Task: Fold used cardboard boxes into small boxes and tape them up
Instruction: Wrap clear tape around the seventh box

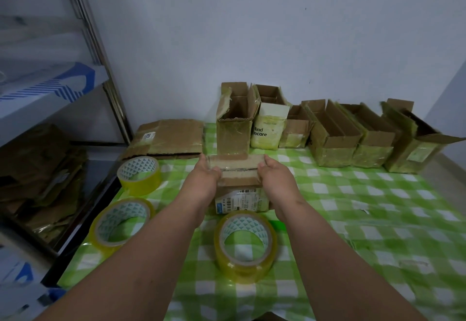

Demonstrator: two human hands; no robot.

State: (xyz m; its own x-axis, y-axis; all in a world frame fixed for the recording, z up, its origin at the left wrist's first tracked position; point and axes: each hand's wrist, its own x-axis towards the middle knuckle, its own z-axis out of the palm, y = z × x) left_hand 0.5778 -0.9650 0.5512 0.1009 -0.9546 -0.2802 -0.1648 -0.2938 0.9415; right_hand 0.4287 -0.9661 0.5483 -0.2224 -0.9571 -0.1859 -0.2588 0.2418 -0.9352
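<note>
Cardboard box (238, 178), long axis left-right, between both hands.

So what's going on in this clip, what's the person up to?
A person is holding a small cardboard box between both hands, left hand and right hand gripping its ends, on a green checked tablecloth. Its top flaps are closed, with clear tape over the seam. Three rolls of yellowish tape lie nearby, and a row of open taped boxes stands along the wall.
</note>
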